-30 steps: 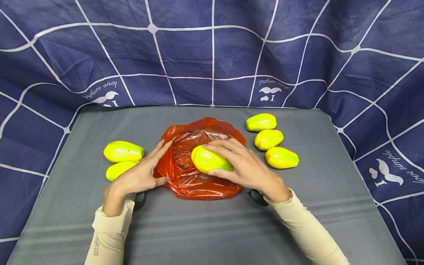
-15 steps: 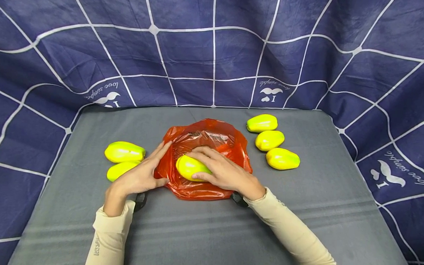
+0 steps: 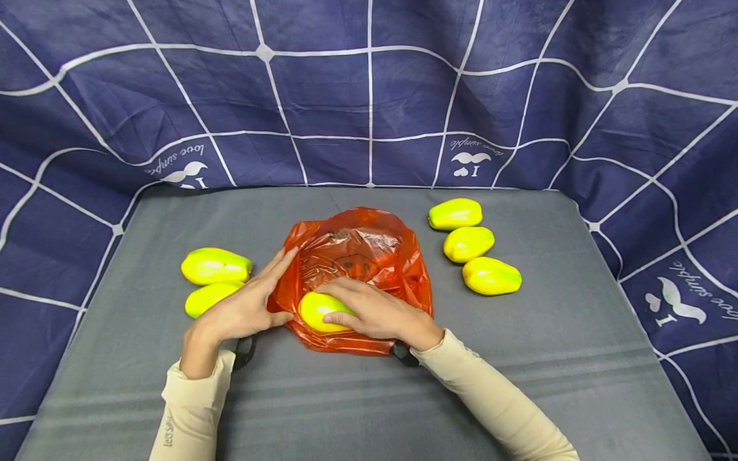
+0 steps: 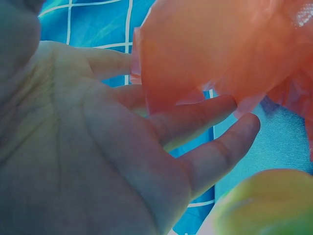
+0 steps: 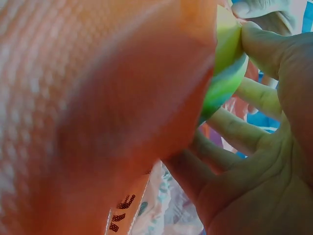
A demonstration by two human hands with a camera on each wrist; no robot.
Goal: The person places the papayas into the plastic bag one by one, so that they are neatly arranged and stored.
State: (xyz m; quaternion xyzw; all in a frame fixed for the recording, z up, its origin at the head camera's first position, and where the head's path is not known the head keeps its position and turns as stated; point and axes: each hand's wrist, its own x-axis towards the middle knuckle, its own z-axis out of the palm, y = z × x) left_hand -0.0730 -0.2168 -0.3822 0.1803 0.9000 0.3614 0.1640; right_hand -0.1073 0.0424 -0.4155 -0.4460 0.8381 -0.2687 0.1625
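A red plastic bag [image 3: 368, 247] lies spread with its mouth open at the middle of the table. My right hand [image 3: 372, 311] grips a yellow-green papaya [image 3: 317, 311] inside the near left part of the bag, thumb on the near side and fingers over the top. In the right wrist view, red film blurs much of the picture and covers part of the papaya [image 5: 227, 68]. My left hand [image 3: 247, 304] rests against the bag's left edge with fingers extended. The left wrist view shows those fingers [image 4: 195, 117] straight, some partly behind the red film.
Left of the bag lie two papayas, a far one [image 3: 215, 266] and a nearer one [image 3: 208, 298] partly hidden by my left hand. Three more, including the nearest one [image 3: 492, 275], form a slanting row at the right. Blue gridded cloth [image 3: 373, 102] hangs behind the grey table [image 3: 362, 413].
My right hand has carried the papaya left and toward me, from above the bag's middle down into its near left part. The left hand has stayed at the bag's edge.
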